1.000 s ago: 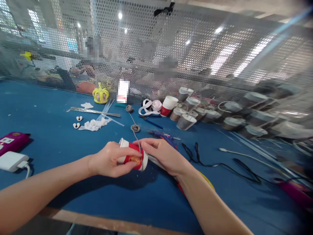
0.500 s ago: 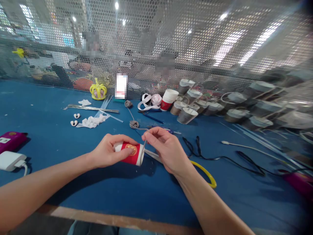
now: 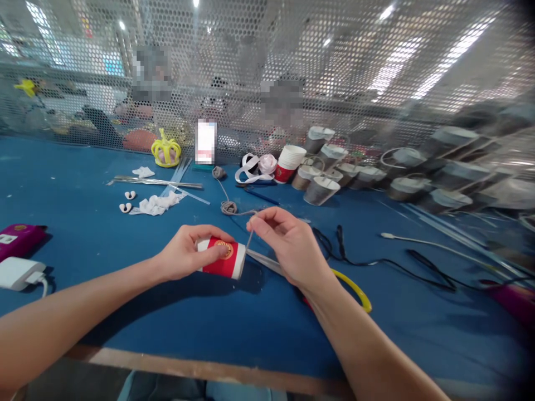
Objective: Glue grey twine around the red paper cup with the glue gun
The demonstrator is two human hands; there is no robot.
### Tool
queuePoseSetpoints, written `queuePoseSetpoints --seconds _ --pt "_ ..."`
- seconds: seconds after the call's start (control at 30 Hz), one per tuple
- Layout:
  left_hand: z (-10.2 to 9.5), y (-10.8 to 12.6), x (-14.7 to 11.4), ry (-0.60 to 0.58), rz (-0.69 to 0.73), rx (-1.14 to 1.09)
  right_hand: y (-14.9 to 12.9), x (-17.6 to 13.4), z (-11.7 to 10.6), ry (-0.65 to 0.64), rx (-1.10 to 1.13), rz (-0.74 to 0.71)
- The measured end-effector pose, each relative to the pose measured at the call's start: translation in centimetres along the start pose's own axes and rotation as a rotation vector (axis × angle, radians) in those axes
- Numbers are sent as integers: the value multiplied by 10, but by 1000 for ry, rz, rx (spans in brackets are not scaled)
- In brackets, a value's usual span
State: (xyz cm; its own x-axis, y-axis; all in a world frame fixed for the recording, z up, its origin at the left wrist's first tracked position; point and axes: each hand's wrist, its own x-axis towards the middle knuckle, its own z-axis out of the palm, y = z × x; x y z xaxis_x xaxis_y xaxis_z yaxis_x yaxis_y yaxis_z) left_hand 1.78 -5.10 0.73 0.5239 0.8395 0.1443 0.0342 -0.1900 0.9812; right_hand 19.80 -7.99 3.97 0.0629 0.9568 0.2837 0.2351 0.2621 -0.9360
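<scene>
My left hand [image 3: 188,253] is wrapped round a red and white paper cup [image 3: 223,266] lying on its side, its rim facing right. Between thumb and fingers, my right hand [image 3: 286,236] pinches a grey yarn [image 3: 249,239], which stretches down to the cup's rim. From the pinch, the strand runs back to a small tangle of grey yarn [image 3: 229,208] and on to another grey clump behind it. Under my right hand lie scissors with a yellow handle [image 3: 355,289]; their blades point toward the cup, and the hand partly hides them.
Stacked paper cups [image 3: 288,161] stand at the back beside several grey-wrapped cups [image 3: 321,190]. A phone [image 3: 205,142] leans near the perforated screen. Crumpled white tissue [image 3: 157,204] and metal rods [image 3: 156,182] lie left. Black cable [image 3: 388,270] crosses the right side; a white charger [image 3: 20,274] sits left.
My right hand has moved slightly right, away from the cup, and more of the yarn between them shows, pulled straight. My left hand still holds the cup.
</scene>
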Motion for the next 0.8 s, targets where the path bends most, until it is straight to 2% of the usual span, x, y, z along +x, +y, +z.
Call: queuePoseSetpoints --seconds 0.53,0.8 --pt "-1 4 -4 8 197 202 8 3 1 -18 -141 57" --pt "-1 4 -5 14 215 189 10 3 1 -45 -178 67"
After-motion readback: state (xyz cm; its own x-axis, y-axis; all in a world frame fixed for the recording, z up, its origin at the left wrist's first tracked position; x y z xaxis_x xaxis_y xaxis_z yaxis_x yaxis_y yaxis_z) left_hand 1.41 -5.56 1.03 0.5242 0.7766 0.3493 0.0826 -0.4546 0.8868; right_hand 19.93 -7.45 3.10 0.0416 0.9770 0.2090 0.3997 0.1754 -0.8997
